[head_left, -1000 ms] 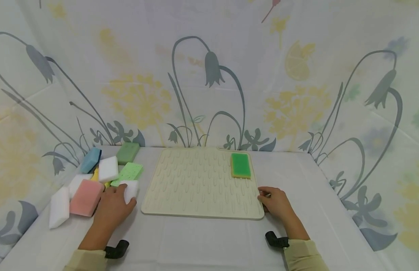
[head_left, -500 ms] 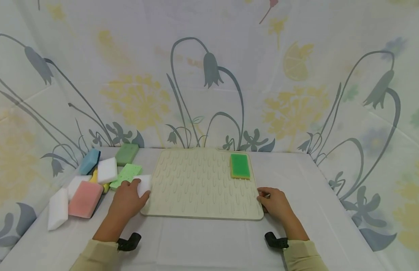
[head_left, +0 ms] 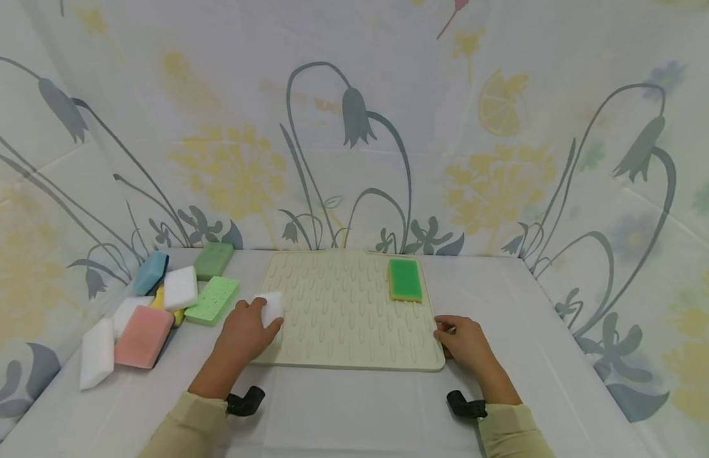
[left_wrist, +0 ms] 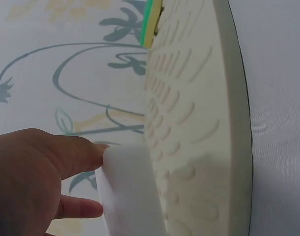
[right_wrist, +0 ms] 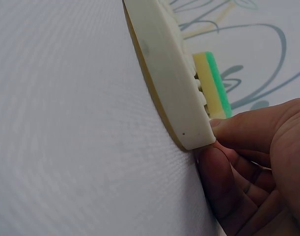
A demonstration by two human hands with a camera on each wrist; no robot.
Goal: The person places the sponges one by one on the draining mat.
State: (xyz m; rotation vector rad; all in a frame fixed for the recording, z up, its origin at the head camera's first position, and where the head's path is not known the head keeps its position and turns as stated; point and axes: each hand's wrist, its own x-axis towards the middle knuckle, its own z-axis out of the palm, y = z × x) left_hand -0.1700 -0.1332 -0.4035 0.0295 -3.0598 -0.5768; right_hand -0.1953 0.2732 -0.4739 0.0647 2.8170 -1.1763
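In my left hand I grip a white sponge over the left side of a cream ridged mat. The left wrist view shows the thumb and a finger on one side of this white block, close to the mat's ridges; whether it touches them I cannot tell. My right hand pinches the mat's right edge, thumb on top and a curled finger beneath, as the right wrist view shows. A green and yellow sponge lies on the mat's upper right part.
Left of the mat lies a group of sponges: a light green one, a darker green one, a blue one, a pink one and several white ones. Behind the table hangs a flower-printed cloth.
My left hand has carried the white sponge rightward from beside the light green sponge to over the mat's left side. The right hand stays at the mat's edge.
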